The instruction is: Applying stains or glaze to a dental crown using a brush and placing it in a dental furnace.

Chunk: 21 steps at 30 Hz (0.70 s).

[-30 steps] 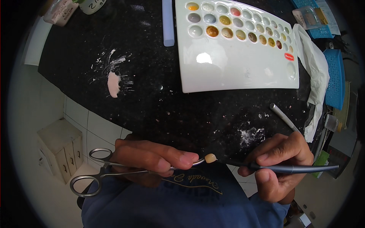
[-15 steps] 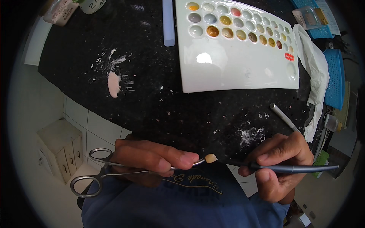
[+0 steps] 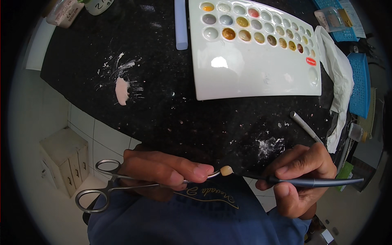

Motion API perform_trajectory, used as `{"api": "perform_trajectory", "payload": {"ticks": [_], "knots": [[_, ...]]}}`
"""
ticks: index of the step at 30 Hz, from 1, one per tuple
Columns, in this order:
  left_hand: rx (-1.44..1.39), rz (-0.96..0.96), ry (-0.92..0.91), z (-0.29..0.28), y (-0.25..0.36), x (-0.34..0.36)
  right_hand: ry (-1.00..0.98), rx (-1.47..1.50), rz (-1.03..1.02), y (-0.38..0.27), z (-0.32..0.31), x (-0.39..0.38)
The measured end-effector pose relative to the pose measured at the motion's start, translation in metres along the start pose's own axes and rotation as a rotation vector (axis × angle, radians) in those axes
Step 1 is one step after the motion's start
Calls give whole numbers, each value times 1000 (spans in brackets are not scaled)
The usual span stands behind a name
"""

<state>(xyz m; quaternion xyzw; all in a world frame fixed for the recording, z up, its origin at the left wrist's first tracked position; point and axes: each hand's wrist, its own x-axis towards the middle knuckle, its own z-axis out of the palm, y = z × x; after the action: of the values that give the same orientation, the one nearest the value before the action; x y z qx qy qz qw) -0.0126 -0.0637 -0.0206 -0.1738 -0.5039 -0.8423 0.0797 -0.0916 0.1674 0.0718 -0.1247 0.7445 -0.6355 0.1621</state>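
Observation:
My left hand (image 3: 163,167) is closed around the shanks of a silver hemostat (image 3: 139,186), its finger rings sticking out to the left. In the hemostat's curved tip sits a small cream-coloured dental crown (image 3: 226,170). My right hand (image 3: 302,175) pinches a slim dark brush (image 3: 326,181) between thumb and fingers. The brush's thin dark tip reaches left to the crown's right edge; whether it touches is too small to tell. Beyond the hands lies a white porcelain mixing palette (image 3: 257,83), its wells holding yellow, brown, grey and pink pastes.
On the black worktop (image 3: 163,106) lie a pink dried patch (image 3: 122,91), white powder smears (image 3: 269,145), a pale blue bar (image 3: 180,24) and a silver-handled tool (image 3: 305,125). White tissue (image 3: 337,81) and blue baskets (image 3: 359,83) stand right. Jars (image 3: 65,12) are far left.

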Motion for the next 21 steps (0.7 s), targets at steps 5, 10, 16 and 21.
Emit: {"api": "perform_trajectory", "payload": {"ticks": [5,10,16,21], "knots": [[23,-28,-43,-4,2,0,-14,5,-11,1,-1,1],[30,-42,-81,-9,4,2,-6,10,-14,1,0,1],[-40,-45,-162,-16,5,5,2,24,-2,1,1,0],[-1,-49,-151,-15,4,3,7,23,-2,0,2,0]]}}
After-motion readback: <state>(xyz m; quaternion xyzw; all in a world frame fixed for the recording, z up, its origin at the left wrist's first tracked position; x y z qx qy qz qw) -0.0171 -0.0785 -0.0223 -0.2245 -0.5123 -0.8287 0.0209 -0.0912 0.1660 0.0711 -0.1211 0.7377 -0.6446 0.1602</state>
